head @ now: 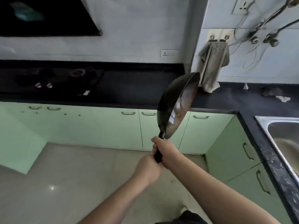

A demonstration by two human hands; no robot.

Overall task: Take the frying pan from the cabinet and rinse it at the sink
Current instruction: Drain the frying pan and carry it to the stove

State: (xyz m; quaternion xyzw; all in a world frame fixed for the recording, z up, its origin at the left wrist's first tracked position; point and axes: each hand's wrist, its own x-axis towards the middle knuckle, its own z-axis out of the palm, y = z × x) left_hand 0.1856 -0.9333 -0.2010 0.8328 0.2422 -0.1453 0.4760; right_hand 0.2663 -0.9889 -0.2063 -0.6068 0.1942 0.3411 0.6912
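Carrying phase: frying pan is out of the cabinet and in the air, tipped on edge, bowl facing right, at about 12 o'clock from the hands. Left hand is wrapping the tail end of the black handle; right hand is gripping higher up, nearer the pan, fingers curled round it. Both hands clamped on the handle, touching each other.

Going left to right: stove sitting at 10 o'clock on the dark counter, well apart from the pan. Green cabinet doors all looking closed. Grey cloth hanging on the wall at 1 o'clock, just beside the pan's top rim, possibly brushing it; blur makes it hard to tell. Sink lying at 3 o'clock, partly cut off by the frame.

Judgement: swinging right is the move. Lifting the pan above the counter's front edge before crossing, keeping the rim off the cloth, and levelling it only over the basin. Open floor below is giving room; the counter corner at 2 o'clock is the snag risk.
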